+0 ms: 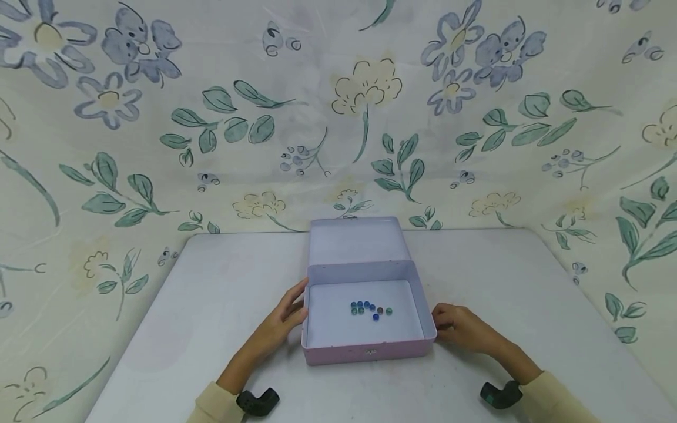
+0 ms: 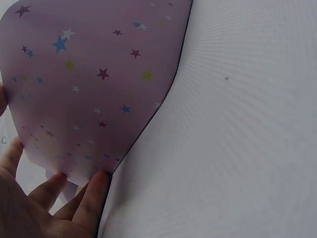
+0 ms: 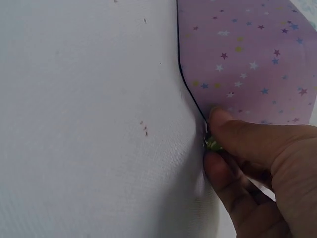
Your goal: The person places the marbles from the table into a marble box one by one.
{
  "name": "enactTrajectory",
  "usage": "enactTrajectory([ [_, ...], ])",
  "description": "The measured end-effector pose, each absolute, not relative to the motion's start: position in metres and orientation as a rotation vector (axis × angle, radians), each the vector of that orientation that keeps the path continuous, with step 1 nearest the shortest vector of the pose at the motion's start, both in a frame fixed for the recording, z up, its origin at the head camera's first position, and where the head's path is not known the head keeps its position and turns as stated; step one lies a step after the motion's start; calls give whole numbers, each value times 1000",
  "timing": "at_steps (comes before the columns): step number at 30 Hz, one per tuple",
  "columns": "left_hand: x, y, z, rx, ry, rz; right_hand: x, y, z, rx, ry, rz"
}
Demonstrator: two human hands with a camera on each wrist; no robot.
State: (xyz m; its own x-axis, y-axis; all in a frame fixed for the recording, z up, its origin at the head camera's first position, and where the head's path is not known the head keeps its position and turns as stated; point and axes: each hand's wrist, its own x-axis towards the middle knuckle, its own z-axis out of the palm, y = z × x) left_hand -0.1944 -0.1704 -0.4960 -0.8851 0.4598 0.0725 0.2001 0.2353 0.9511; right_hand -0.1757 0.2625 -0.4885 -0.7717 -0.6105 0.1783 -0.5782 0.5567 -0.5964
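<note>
A pink tin box (image 1: 367, 351) printed with small stars stands on the table, its hinged lid (image 1: 359, 242) tipped back. On the box floor lie several glass marbles (image 1: 376, 317), blue, green and one brownish. My left hand (image 1: 280, 326) touches the box's left side with extended fingers; in the left wrist view its fingertips (image 2: 101, 181) rest against the starred wall. Beside the box's right wall, my right hand (image 1: 462, 329) pinches a small shiny green marble (image 3: 213, 143) between thumb and forefinger, low by the tabletop. Most of that marble is hidden by the fingers.
The white table (image 1: 227, 282) extends around the box on both sides. Behind it and along the sides hangs a flower-printed cloth (image 1: 317, 117). A dark wrist device (image 1: 258, 402) sits at the left wrist, another dark device (image 1: 501, 395) at the right.
</note>
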Motion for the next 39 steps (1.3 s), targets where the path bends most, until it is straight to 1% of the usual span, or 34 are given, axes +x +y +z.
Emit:
enactTrajectory([
  [17,-193,-170,-494,612,2295,1705,-176,273,-482,-1036,2673,-1185],
  [22,-193,-170,-493,601,2293,1704,-176,278,-474,-987,2674,-1233],
  [28,-194,-170,-495,608,2293,1694,-176,281,-459,-1003,2698,-1260],
  [39,-193,-170,-492,586,2299,1678,-184,281,-429,-919,2760,-1234],
])
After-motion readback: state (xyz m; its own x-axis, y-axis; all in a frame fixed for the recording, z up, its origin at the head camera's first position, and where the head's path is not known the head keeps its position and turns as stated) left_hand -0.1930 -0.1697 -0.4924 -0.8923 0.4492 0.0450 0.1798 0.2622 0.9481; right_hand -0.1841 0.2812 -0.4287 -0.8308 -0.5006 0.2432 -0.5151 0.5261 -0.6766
